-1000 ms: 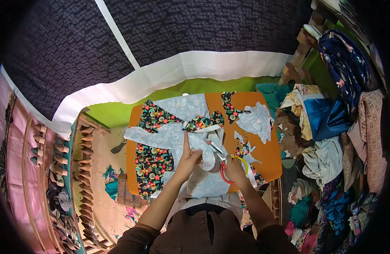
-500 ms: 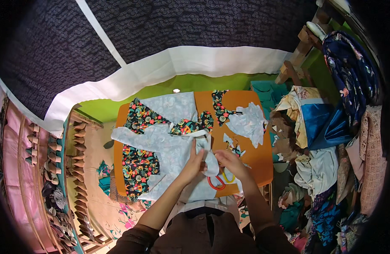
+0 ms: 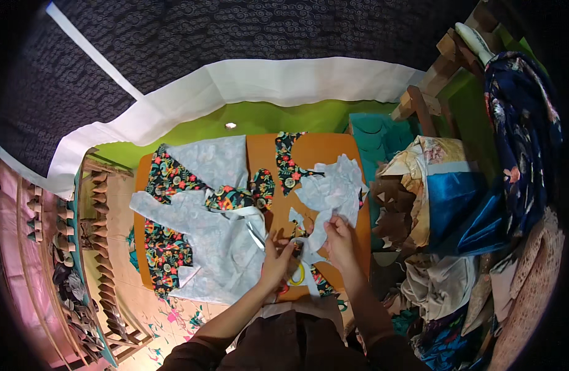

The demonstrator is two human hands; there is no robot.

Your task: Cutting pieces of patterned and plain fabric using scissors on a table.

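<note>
A pale grey-blue fabric strip point(image 3: 311, 240) stretches between my hands above the orange table. My left hand point(image 3: 276, 260) is closed on its near end, fingertips partly hidden. My right hand point(image 3: 340, 244) pinches the strip farther right, thumb and fingers together. Silver scissor blades point(image 3: 255, 236) lie on the pale fabric just beyond my left hand. A yellow loop handle point(image 3: 297, 274) shows between my forearms, with a bit of red handle beside my left wrist; I cannot tell which handle belongs to the blades. The large pale fabric piece point(image 3: 226, 260) spreads left of my hands.
Black floral fabric point(image 3: 168, 253) lies on the left of the orange table point(image 3: 260, 151). A crumpled pale heap point(image 3: 334, 188) and a black floral cutting point(image 3: 289, 161) lie at the far right. Piled cloth point(image 3: 448, 278) stands to the right; a wooden rack point(image 3: 105, 260) to the left.
The view has shifted right, so the table appears farther left. My hands have moved right, off the large pale piece, drawing out the strip. The scissor blades have come into sight.
</note>
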